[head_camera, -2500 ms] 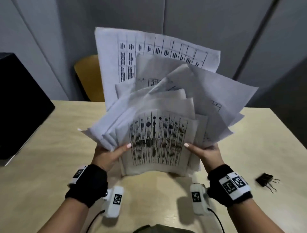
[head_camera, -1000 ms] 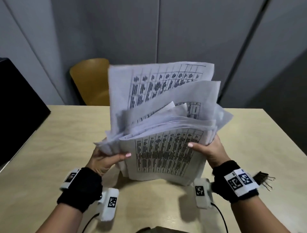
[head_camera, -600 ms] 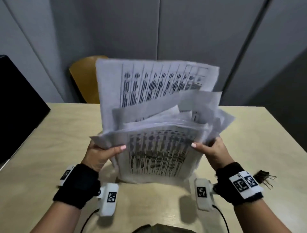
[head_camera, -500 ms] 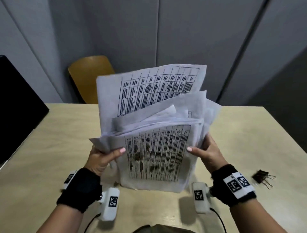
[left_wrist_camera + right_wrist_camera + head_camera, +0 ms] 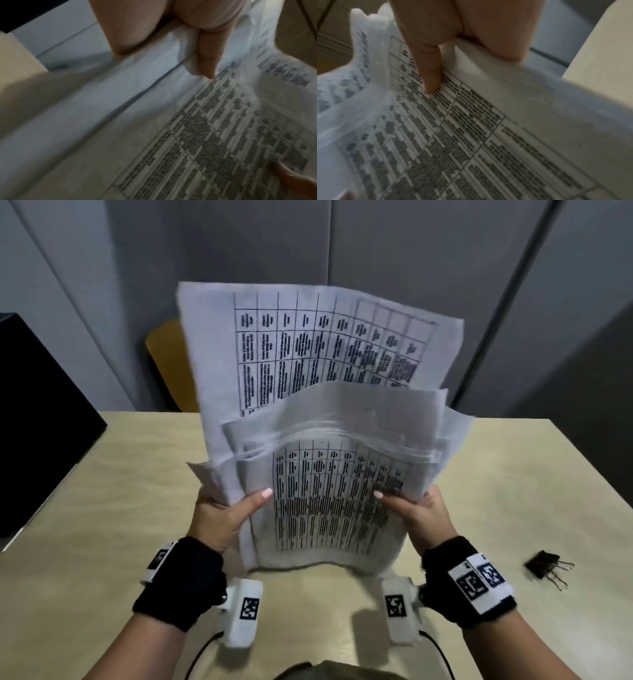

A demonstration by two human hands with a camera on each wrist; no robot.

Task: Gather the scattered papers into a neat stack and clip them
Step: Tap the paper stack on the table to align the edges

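A loose bundle of white printed papers [image 5: 329, 501] stands upright, its bottom edge on the wooden table [image 5: 102, 525]. Its sheets are uneven, and one tall sheet [image 5: 308, 347] with a printed grid sticks up at the back. My left hand [image 5: 222, 515] grips the bundle's left side, thumb on the front sheet [image 5: 197, 135]. My right hand [image 5: 418, 515] grips the right side in the same way, thumb on the printed front page [image 5: 462, 135]. A black binder clip [image 5: 544, 566] lies on the table to the right of my right wrist, apart from both hands.
A black monitor or box [image 5: 37, 419] stands at the table's left edge. A yellow chair [image 5: 168, 361] sits behind the far edge, in front of grey wall panels. The table's right edge runs close past the clip.
The fanned sheets have drawn closer together since the earliest frame. The bundle has bobbed up and down on the table, and now the tall back sheet stands higher. Both hands keep their hold.
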